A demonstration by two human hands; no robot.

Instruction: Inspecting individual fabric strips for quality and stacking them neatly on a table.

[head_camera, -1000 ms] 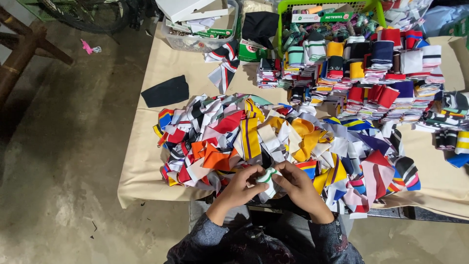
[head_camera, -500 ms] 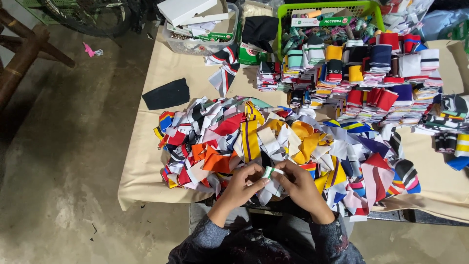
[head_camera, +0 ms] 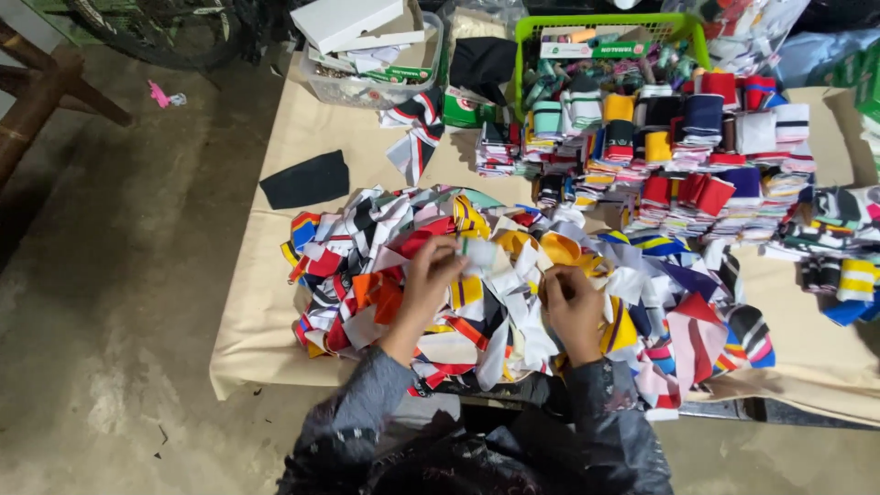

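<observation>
The person sits at the near edge of a tabletop (head_camera: 302, 119) covered in tan cloth, both hands over a loose heap of striped knit strips (head_camera: 513, 275) in red, white, yellow, navy and orange. The left hand (head_camera: 431, 275) is raised over the middle of the heap, its fingers (head_camera: 451, 252) pinching one end of a small white strip with a green stripe (head_camera: 477, 252). The right hand (head_camera: 570, 298) rests lower and to the right, curled with its fingers pressed together on the heap; whether it grips a piece cannot be told from here.

Judging by the layout, the work in hand looks like sorting: one strip is being lifted free of the tangle while the other hand steadies the pile. To the far right stand neat folded stacks (head_camera: 697, 156) grouped by colour, and behind them a green plastic basket (head_camera: 522, 55) holding more rolls. A clear bin of white boxes (head_camera: 367, 46) sits at the far left, and a flat black fabric piece (head_camera: 307, 179) lies alone left of the heap.

The next move would call for pulling the strip clear without dragging its neighbours, straightening it, then matching its colours to a stack across the tabletop.
</observation>
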